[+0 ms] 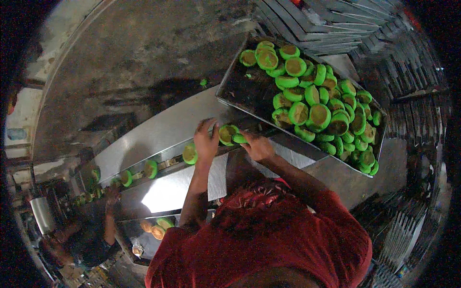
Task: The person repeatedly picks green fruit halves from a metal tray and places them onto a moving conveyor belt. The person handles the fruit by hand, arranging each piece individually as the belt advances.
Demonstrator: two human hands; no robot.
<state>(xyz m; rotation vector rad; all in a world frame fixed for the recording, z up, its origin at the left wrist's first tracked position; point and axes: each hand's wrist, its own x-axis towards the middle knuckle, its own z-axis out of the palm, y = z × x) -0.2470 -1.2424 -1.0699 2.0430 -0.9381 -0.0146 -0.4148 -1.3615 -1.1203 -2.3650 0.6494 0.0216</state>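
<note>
My left hand [206, 139] is over the conveyor, fingers apart and slightly curled, with nothing plainly in its grasp. Just to its right is a round green bun [228, 135] with its brown face up; whether the hand touches it I cannot tell. My right hand [259, 147] pinches a smaller-looking green bun [238, 138], which overlaps that one. Left of my left wrist, another green bun [189, 154] stands tilted on the narrow conveyor [168, 163]. Further buns, including one green bun [151, 169], are spaced along it toward the left.
A dark tray [237, 91] heaped with green buns lies at the upper right. At the lower left, another tray [139, 230] holds a few green and tan pieces. A co-worker's arm [110, 223] reaches to the conveyor. Stacked metal trays [336, 24] stand behind.
</note>
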